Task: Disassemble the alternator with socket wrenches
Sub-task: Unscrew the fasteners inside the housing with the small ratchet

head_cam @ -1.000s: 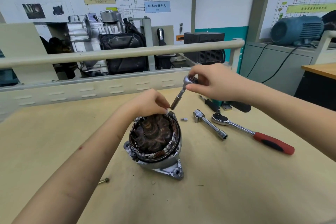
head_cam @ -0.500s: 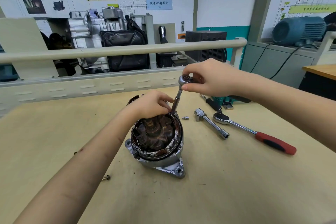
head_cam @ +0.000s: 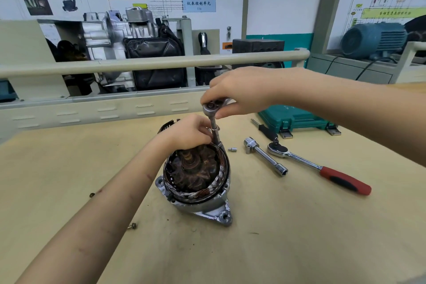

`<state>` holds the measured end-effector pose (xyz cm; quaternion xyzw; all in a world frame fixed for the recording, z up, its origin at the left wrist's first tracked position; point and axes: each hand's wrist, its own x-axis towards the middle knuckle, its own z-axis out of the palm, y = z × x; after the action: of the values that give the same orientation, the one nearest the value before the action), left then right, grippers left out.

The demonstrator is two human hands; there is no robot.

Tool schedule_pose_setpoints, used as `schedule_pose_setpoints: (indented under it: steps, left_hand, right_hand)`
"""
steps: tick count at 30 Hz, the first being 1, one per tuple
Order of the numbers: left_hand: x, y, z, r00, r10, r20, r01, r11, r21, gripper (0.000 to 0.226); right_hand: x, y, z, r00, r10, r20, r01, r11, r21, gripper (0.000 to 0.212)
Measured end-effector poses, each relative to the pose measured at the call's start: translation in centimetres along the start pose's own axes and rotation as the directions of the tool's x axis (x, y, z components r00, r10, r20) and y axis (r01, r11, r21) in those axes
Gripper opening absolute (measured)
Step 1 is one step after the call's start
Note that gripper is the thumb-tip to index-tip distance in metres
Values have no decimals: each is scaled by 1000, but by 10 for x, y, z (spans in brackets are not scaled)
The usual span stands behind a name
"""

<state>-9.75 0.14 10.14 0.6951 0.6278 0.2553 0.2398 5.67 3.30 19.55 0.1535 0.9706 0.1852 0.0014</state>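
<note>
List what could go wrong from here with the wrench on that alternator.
1. The alternator stands loose on the table, steadied only by the left hand; a hard turn may tip it.
2. The left fingers pinch the extension beside the socket, so a slip of the small ratchet in the right hand may nip them.
3. The tiny loose bit could roll away.

Alternator [head_cam: 198, 182] stands open-end up on wooden table [head_cam: 299, 237], copper windings exposed. Right hand [head_cam: 239, 90] grips head of small ratchet [head_cam: 211, 107]; its socket extension [head_cam: 216, 132] runs down to alternator's far rim. Left hand [head_cam: 189, 132] pinches the extension. Right of alternator: loose socket bit [head_cam: 232, 149], extension bar [head_cam: 265, 155], red-handled ratchet [head_cam: 322, 168], green tool case [head_cam: 297, 120].
</note>
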Motion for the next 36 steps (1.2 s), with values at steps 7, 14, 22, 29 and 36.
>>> schedule_pose_setpoints:
  steps: [7, 14, 22, 29, 36]
  left_hand:
    - [-6, 0, 4, 988, 124, -93, -128, 991, -28, 9]
    - [-7, 4, 9, 959, 161, -233, -140, 985, 106, 19]
    - [-1, 7, 14, 935, 89, -343, -47, 991, 129, 34]
    - [-2, 4, 9, 963, 67, -263, -97, 990, -106, 14]
    - [3, 5, 12, 924, 89, -372, -113, 993, -41, 22]
  right_hand:
    - [11, -4, 1, 1000, 19, -9, -20, 998, -55, 25]
    - [19, -20, 3, 981, 186, -48, -191, 970, -148, 42]
    - [19, -7, -2, 976, 215, -24, -216, 972, -90, 39]
    - [13, 4, 0, 978, 208, 11, -209, 973, 95, 30]
    - [10, 6, 6, 970, 242, -32, -240, 969, 53, 45]
